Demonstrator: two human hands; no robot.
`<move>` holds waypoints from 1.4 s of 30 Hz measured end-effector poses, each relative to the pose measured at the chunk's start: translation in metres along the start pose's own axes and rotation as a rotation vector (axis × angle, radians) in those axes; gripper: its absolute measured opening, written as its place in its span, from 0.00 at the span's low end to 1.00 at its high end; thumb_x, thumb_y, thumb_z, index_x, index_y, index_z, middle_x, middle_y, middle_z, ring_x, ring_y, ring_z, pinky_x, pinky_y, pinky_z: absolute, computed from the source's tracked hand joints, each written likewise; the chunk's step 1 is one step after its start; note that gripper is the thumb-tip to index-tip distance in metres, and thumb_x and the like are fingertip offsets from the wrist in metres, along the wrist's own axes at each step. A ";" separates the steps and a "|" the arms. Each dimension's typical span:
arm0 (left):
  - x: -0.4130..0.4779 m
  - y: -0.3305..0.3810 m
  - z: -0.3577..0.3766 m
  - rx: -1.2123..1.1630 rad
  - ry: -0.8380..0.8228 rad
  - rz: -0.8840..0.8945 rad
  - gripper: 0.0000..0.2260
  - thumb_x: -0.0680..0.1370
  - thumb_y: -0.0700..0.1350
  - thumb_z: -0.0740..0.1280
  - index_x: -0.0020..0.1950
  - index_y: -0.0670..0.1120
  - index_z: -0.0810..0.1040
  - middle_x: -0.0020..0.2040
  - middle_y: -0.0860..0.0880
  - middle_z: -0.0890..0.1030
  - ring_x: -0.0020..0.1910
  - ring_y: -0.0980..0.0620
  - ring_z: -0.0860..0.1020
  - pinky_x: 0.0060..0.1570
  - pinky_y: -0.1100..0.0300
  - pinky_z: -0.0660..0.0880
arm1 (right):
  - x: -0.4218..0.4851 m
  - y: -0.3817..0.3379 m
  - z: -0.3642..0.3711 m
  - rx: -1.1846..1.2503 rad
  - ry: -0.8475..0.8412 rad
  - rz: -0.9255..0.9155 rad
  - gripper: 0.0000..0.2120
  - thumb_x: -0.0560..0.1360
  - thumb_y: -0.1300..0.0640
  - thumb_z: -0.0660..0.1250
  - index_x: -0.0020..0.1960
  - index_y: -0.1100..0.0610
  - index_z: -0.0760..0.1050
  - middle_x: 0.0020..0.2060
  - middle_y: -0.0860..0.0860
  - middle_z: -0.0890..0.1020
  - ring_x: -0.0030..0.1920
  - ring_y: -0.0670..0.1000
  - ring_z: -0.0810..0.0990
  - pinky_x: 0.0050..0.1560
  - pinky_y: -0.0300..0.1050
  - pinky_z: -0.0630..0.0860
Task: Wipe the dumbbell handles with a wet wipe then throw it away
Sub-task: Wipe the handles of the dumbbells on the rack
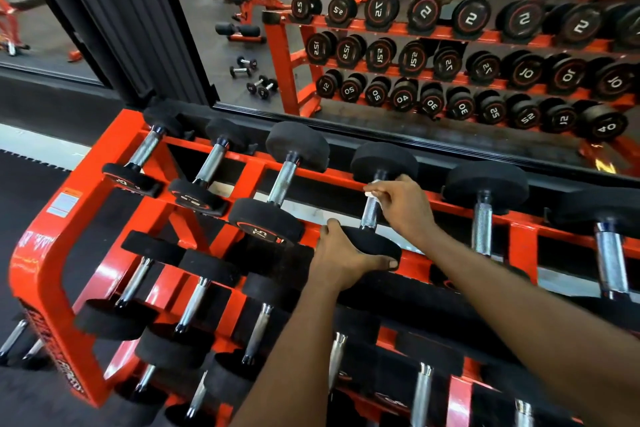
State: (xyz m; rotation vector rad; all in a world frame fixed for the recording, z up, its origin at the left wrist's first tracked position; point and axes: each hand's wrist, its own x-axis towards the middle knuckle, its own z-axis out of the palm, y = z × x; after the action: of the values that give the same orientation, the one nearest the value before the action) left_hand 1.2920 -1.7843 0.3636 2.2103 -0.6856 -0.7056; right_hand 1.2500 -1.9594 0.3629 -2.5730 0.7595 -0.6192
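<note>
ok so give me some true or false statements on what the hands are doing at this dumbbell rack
1. The right-hand grip pinches a white wet wipe against a top-row dumbbell handle. True.
2. The left-hand grip hangs free. False: it holds the near head of that same dumbbell.
3. The rack is blue. False: it is orange-red.
4. A mirror behind the rack reflects rows of dumbbells. True.
</note>
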 end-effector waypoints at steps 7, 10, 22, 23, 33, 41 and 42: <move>0.001 0.002 0.001 0.004 0.020 0.008 0.48 0.53 0.68 0.81 0.63 0.48 0.64 0.60 0.51 0.70 0.61 0.47 0.73 0.60 0.47 0.76 | 0.005 -0.025 0.000 0.489 0.406 0.848 0.08 0.77 0.56 0.69 0.49 0.60 0.83 0.42 0.53 0.83 0.41 0.50 0.79 0.33 0.30 0.66; 0.000 0.002 0.000 -0.010 0.034 0.012 0.48 0.54 0.67 0.82 0.63 0.47 0.65 0.59 0.50 0.69 0.61 0.46 0.73 0.60 0.48 0.76 | 0.017 -0.034 0.004 0.536 0.275 0.841 0.13 0.77 0.51 0.69 0.48 0.61 0.83 0.43 0.57 0.85 0.42 0.56 0.81 0.41 0.42 0.72; 0.002 0.001 0.001 -0.009 0.027 0.009 0.46 0.50 0.71 0.77 0.57 0.48 0.66 0.56 0.51 0.70 0.58 0.47 0.74 0.57 0.47 0.77 | 0.012 -0.032 0.009 0.308 0.205 0.870 0.08 0.76 0.55 0.69 0.48 0.58 0.84 0.46 0.59 0.84 0.49 0.63 0.82 0.40 0.44 0.72; 0.003 0.000 0.000 -0.004 0.026 0.011 0.45 0.50 0.70 0.78 0.57 0.49 0.65 0.56 0.52 0.70 0.58 0.48 0.74 0.57 0.47 0.77 | 0.008 -0.030 0.010 0.309 0.186 0.828 0.08 0.75 0.55 0.69 0.48 0.57 0.85 0.44 0.59 0.85 0.48 0.62 0.82 0.40 0.43 0.71; 0.004 0.000 0.003 0.003 0.042 0.028 0.44 0.54 0.67 0.81 0.58 0.48 0.65 0.56 0.50 0.70 0.58 0.47 0.74 0.56 0.48 0.77 | -0.006 -0.027 0.011 0.350 0.120 0.812 0.06 0.73 0.56 0.73 0.48 0.56 0.85 0.43 0.55 0.86 0.44 0.55 0.83 0.40 0.39 0.70; 0.002 0.003 0.000 -0.018 0.032 0.035 0.43 0.54 0.66 0.82 0.58 0.49 0.65 0.57 0.51 0.69 0.58 0.49 0.73 0.54 0.53 0.76 | 0.004 -0.026 0.011 0.343 0.106 0.787 0.10 0.72 0.51 0.75 0.48 0.57 0.85 0.43 0.57 0.85 0.45 0.57 0.83 0.42 0.43 0.73; 0.001 0.003 0.001 -0.017 0.032 0.032 0.43 0.53 0.66 0.82 0.57 0.49 0.65 0.56 0.51 0.69 0.58 0.49 0.73 0.53 0.53 0.75 | -0.003 -0.022 0.012 0.304 0.044 0.789 0.11 0.71 0.50 0.76 0.48 0.57 0.85 0.44 0.57 0.85 0.45 0.57 0.83 0.41 0.43 0.73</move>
State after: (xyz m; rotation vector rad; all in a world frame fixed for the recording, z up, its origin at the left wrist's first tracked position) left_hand 1.2920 -1.7871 0.3649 2.1855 -0.6946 -0.6559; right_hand 1.2633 -1.9376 0.3625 -1.7774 1.4477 -0.4746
